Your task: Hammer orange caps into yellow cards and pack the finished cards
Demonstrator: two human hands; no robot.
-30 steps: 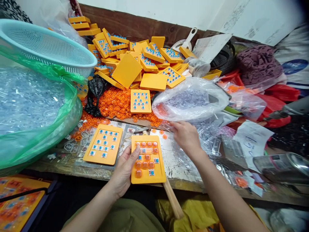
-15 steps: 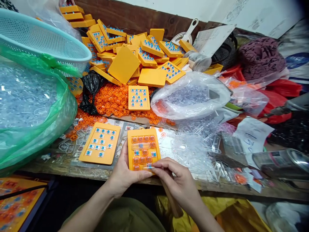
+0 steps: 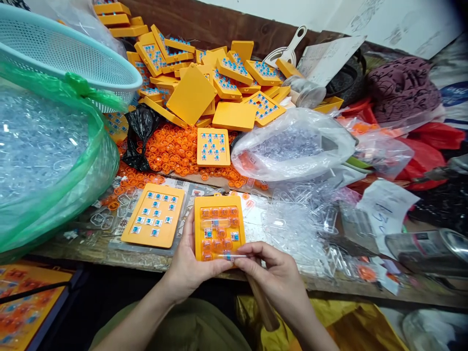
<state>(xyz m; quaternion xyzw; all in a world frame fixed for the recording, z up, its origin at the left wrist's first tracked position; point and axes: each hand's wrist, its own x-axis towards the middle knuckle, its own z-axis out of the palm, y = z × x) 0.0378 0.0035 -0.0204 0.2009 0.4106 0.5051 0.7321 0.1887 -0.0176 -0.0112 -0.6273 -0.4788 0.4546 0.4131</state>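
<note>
My left hand [image 3: 188, 263] grips the left edge of a yellow keypad panel [image 3: 198, 234], its thumb along the bottom edge. Clear orange keycaps [image 3: 219, 212] cover many of its blue-centred switches, and a long clear keycap lies across the second row. At the panel's lower right corner, my right hand [image 3: 270, 268] pinches a clear plastic keycap [image 3: 237, 256] between thumb and fingertips, over the bottom row. A wooden handle [image 3: 266, 309] sticks out below my right hand; its upper end is hidden. Left of the held panel lies another yellow panel [image 3: 141, 226] with bare switches.
Behind are loose orange keycaps [image 3: 175, 148], a panel [image 3: 200, 146] on them and a heap of yellow panels [image 3: 192, 95]. A green bag [image 3: 104, 146] and blue basket [image 3: 120, 78] stand left. Clear pieces [image 3: 292, 234] and a white bag [image 3: 252, 168] lie right.
The view has shifted slightly, so the scene sits a little further right. Both hands keep nearly the same pose on the panel and the clear keycap.
</note>
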